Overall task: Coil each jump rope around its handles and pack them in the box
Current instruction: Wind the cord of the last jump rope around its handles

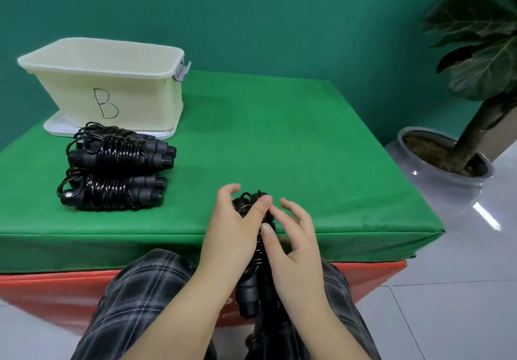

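Here, jump rope (253, 250) past table edge (167, 236).

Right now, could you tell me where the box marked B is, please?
In the head view, the box marked B stands at the table's far left, just behind the coiled jump ropes.

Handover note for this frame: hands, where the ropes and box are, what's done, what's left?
Left hand grips the jump rope being coiled, above the lap; right hand pinches it at the windings.
Coiled ropes lie piled on the green table, in front of the box marked B.
Done: that pile is coiled.
Left: finish this rope, then pack all into the box; its inside is hidden from view.
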`<state>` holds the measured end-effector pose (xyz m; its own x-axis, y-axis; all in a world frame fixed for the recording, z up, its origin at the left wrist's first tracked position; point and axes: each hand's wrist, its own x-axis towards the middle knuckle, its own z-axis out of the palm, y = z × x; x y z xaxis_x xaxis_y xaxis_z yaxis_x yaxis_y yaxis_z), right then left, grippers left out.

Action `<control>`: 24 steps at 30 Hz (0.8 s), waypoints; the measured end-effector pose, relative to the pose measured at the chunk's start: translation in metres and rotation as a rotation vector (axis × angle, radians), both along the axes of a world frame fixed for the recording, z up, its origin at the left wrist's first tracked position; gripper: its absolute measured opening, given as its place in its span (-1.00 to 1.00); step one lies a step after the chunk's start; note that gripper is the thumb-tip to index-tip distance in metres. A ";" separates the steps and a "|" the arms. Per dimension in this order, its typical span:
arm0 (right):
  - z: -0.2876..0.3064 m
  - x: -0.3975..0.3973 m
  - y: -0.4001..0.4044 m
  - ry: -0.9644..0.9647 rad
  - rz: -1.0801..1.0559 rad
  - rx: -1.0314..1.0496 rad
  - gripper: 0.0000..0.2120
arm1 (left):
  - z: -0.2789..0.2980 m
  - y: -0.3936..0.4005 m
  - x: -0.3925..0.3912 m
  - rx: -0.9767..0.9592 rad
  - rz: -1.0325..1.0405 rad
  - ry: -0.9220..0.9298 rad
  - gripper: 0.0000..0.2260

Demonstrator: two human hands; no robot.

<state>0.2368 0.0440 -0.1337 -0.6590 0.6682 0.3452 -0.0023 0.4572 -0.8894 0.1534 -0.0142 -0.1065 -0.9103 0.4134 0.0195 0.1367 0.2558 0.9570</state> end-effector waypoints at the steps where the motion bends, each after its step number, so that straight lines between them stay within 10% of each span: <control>1: -0.005 -0.007 -0.001 0.031 -0.044 0.056 -0.72 | 0.000 0.001 -0.003 -0.005 0.046 -0.004 -0.54; 24: -0.021 -0.099 0.026 0.102 -0.016 -0.209 -0.74 | -0.023 0.015 -0.079 -0.003 0.187 -0.075 -0.50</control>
